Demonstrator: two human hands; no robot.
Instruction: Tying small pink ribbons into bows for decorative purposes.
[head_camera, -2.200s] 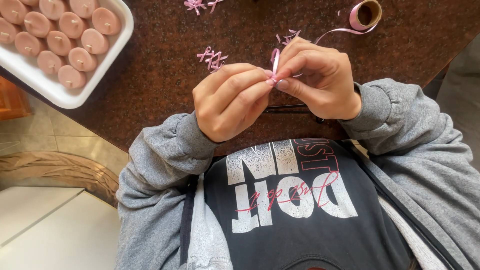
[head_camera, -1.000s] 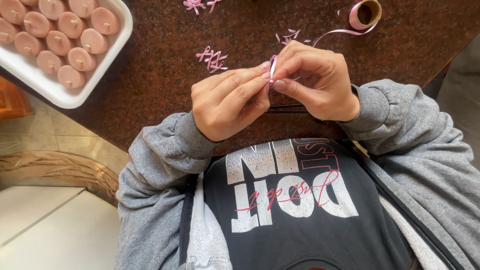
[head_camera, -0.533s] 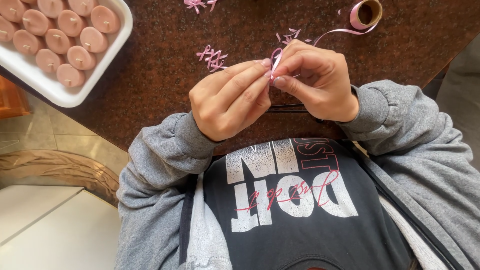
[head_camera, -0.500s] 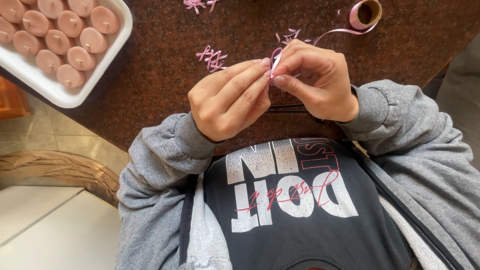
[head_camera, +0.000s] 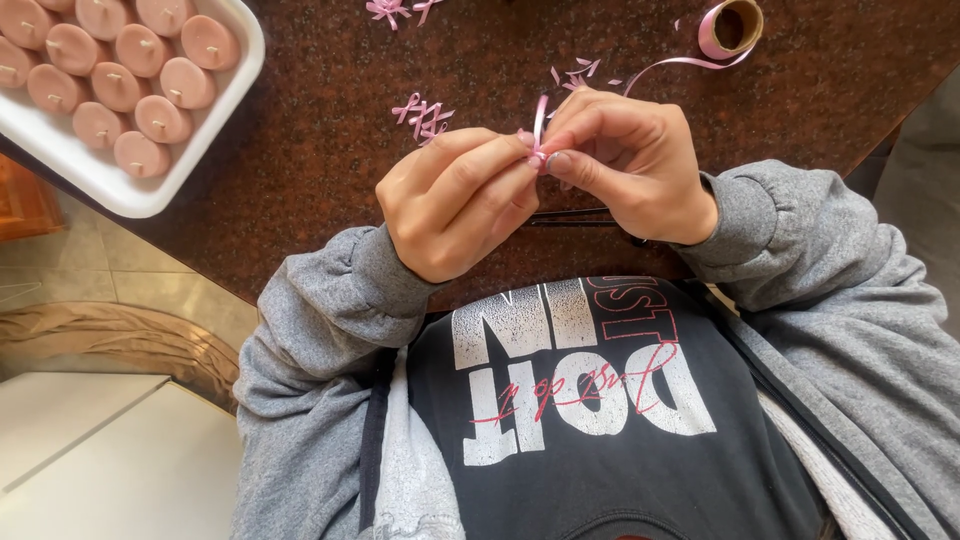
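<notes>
Hands (head_camera: 540, 175) slightly lower — dark granite countertop (head_camera: 300, 170) (speckled)

1. This is looking like a home, set up for small craft work.
2. A speckled brown stone counter (head_camera: 300, 180) is serving as the worktop, the kind found in a domestic kitchen.
3. Beige floor tiles (head_camera: 130, 290) are showing below its edge, beside a white cabinet (head_camera: 90, 450).
4. A white tray (head_camera: 150, 185) is holding pink candles (head_camera: 140, 155), and a ribbon spool (head_camera: 730, 28) and tiny pink bows (head_camera: 422, 112) are lying about.
</notes>
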